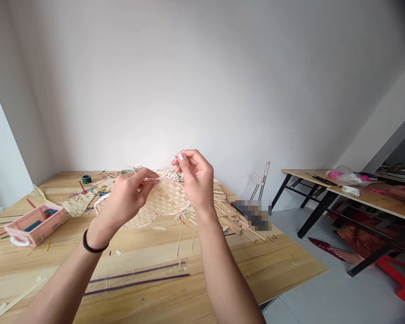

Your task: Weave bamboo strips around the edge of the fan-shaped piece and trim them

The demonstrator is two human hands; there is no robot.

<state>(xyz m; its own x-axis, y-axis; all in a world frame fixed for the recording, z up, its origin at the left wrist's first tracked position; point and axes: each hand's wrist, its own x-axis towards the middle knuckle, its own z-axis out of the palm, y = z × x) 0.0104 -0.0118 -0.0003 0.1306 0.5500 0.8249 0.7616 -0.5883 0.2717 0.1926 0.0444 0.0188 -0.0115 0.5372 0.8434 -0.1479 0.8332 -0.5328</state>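
My left hand [130, 193] is raised over the wooden table [148, 265] and pinches the pink-trimmed edge of a woven straw mat [164, 200], which it holds lifted. My right hand [195, 177] is closed in a pinch just right of it, with thumb and forefinger on a thin needle-like sliver [185, 150] that points up. A pale thread seems to run between the two hands along the mat's rim. A black band circles my left wrist.
Loose straw strips [234, 216] lie heaped at the table's right. A pink plastic box [37, 223] sits at the left, a green tape roll [86, 179] at the back. A second table [354, 195] with clutter stands at the right, with another person's arm on it.
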